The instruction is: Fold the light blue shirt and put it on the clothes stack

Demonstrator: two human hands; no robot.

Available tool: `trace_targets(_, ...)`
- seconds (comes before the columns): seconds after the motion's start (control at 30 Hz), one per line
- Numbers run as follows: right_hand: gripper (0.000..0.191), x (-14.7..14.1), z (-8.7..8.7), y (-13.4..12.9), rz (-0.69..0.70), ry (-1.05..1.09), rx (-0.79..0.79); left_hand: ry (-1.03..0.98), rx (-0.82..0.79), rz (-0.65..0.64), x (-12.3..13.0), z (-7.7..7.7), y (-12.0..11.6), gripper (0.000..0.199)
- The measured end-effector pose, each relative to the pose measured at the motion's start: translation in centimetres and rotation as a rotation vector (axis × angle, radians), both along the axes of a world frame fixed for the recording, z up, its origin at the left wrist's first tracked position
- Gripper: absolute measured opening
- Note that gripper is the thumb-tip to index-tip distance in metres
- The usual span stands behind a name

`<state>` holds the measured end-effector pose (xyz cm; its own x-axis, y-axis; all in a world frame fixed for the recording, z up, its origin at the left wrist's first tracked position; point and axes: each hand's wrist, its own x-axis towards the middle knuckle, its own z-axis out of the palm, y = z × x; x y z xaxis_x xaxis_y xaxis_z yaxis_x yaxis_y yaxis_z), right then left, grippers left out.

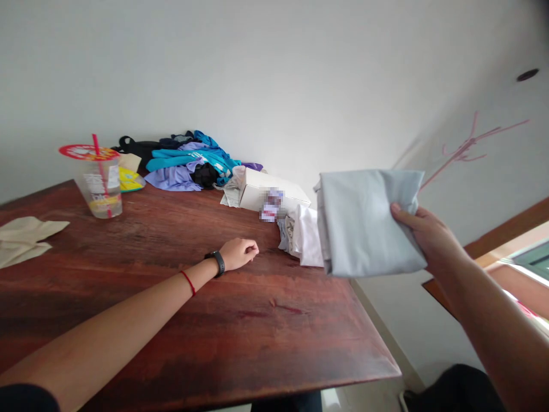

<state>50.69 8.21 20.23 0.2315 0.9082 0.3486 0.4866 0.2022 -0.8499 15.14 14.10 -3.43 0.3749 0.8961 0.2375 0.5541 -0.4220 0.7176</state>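
Note:
My right hand (431, 232) grips the right edge of a folded light grey cloth (371, 223), thumb on the near face and the other fingers hidden behind it. The cloth is a flat square held up off the table at its right end. Behind its left edge, a row of folded white and grey cloths (307, 236) stands on the table, partly covered. My left hand (238, 254) is by the middle of the table, its fingers curled into a loose fist, with nothing seen in it. A dark wristband and a red string circle that arm.
On the wooden table (193, 337), a white box (274, 189) stands near the wall. Left of it lies a heap of blue, purple and black clothes (189, 160). A plastic cup with a straw (103, 191) and a beige cloth (28, 237) are further left. A pink rack (467, 143) rises at right.

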Motion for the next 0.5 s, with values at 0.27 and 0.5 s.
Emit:
trace_targets(0.27,0.046,4.2,-6.8,10.8,-0.03,-0.058,-0.253,0.005,-0.019,0.014,-0.1,-0.1,0.4,0.026)
trace_targets(0.5,0.036,6.4,-15.4,12.6,-0.093,-0.172,-0.341,-0.028,-0.057,0.026,-0.1,-0.1,0.5,0.028)
